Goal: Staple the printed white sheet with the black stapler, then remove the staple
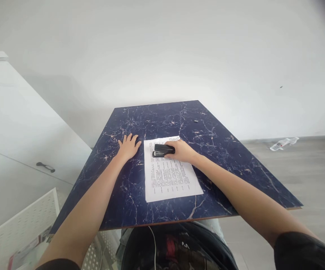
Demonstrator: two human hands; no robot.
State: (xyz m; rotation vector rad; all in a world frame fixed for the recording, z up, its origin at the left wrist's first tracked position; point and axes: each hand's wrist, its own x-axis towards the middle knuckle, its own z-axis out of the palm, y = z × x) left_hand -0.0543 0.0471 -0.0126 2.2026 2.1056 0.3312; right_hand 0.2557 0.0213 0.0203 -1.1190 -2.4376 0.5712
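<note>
My right hand (181, 149) is closed around the rear of a black stapler (163, 149), whose front end points left. The stapler is over the upper part of a printed sheet of paper (170, 176); whether more sheets lie under it I cannot tell. The paper lies on the dark blue marbled table (123, 202). Left of the paper, my left hand (128, 146) rests flat on the tabletop with its fingers spread, holding nothing.
A small dark piece (196, 121) lies near the table's far right. To the left stands a white cabinet (18, 123) with a black handle, and below it a white perforated basket (33, 213). Clear plastic packaging (282, 144) lies on the floor by the wall at right.
</note>
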